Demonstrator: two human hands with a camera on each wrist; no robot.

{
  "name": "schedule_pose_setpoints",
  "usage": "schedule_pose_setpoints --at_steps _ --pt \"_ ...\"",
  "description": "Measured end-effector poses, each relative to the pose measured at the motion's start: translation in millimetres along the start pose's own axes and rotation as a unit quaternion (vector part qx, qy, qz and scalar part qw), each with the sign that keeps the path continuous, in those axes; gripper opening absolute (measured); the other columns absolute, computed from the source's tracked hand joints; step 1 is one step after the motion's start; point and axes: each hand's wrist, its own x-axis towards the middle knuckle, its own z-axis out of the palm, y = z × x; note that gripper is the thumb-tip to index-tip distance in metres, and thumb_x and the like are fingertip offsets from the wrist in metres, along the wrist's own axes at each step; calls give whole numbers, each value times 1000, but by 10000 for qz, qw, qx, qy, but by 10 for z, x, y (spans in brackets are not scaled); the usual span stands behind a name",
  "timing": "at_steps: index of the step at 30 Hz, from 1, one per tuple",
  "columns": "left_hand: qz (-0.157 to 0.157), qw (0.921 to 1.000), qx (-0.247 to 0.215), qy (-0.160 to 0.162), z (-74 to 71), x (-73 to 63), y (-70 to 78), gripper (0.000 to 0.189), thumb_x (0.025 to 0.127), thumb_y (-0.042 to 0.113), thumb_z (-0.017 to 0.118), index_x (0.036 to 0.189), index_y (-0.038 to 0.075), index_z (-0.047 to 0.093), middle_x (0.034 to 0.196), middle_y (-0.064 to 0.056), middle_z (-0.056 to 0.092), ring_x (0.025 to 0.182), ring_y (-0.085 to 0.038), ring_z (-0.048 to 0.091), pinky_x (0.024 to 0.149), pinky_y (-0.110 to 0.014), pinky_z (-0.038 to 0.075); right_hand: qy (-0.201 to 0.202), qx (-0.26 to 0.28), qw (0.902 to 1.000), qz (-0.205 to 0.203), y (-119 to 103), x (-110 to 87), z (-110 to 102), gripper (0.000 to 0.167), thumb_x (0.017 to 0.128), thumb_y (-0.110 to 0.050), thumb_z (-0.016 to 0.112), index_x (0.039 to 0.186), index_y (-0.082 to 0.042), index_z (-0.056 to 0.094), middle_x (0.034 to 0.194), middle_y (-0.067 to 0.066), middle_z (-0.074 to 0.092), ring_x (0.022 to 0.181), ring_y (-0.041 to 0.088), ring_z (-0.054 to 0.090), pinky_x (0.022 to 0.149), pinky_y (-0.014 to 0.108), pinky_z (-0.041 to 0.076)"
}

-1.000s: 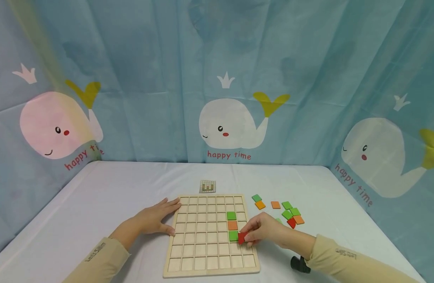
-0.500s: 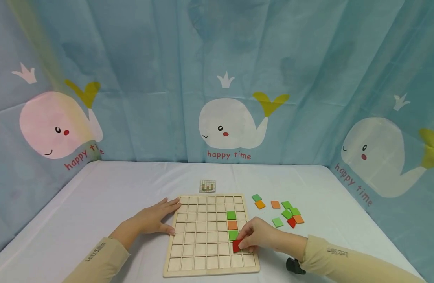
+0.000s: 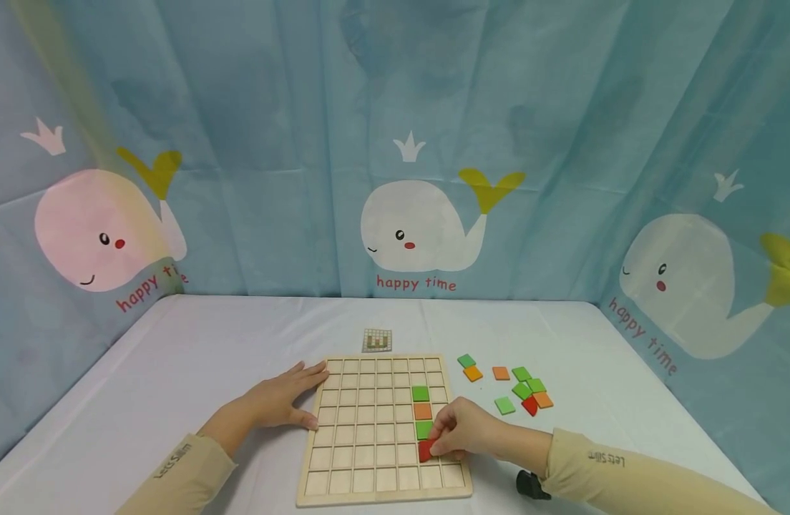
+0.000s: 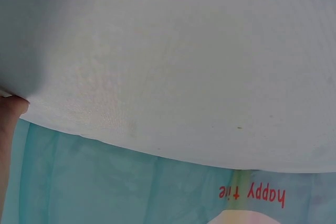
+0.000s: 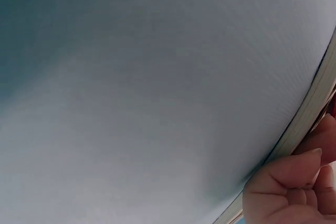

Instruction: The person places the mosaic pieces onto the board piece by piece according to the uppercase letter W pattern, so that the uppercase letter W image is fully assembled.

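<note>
A wooden grid board [image 3: 354,458] lies on the white table. My right hand [image 3: 471,431] pinches a red tile [image 3: 424,451] between thumb and fingers, at the cell just below a green tile [image 3: 423,430]. Above that green tile, in the same column, sit an orange tile [image 3: 423,411] and another green tile [image 3: 421,393]. My left hand [image 3: 282,398] touches the board's left edge, fingers spread. In the right wrist view, curled fingers [image 5: 286,192] overlap the board's wooden edge [image 5: 304,114]; in the left wrist view only part of a digit [image 4: 9,121] shows.
Right of the board lie several loose tiles: green [image 3: 505,405], orange [image 3: 501,373] and a rounded red one [image 3: 529,405]. A small pattern card [image 3: 377,340] lies behind the board. A black object [image 3: 532,485] shows by the right sleeve. A whale-print curtain [image 3: 292,214] surrounds the table.
My right hand has moved the red tile down and slightly left, from beside the lower green tile to the cell below it. My left hand has stayed at the board's edge.
</note>
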Motion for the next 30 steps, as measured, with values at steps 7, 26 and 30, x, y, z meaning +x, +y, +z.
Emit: schedule_pose_setpoints --at_steps 7,26,30 --pt "15 10000 -20 -2 2 -14 0 97 74 57 72 149 6 38 158 -12 26 141 -45 21 96 -76 25 -80 37 9999 -132 12 17 17 12 79 2 78 77 -4 68 56 -3 53 46 6 42 46 17 36" --pt "64 10000 16 -4 5 -21 15 96 74 56 72 149 6 38 158 -13 26 141 -47 22 97 -75 27 361 306 9989 -7 65 -50 -377 17 86 -9 73 100 0 69 72 0 60 63 14 54 57 28 43" --pt "98 9999 37 20 -6 -29 16 96 75 56 72 149 6 38 157 -13 26 140 -48 23 94 -77 26 665 178 9976 17 78 -43 -553 22 88 -10 72 105 2 68 84 1 62 76 16 57 66 34 49"
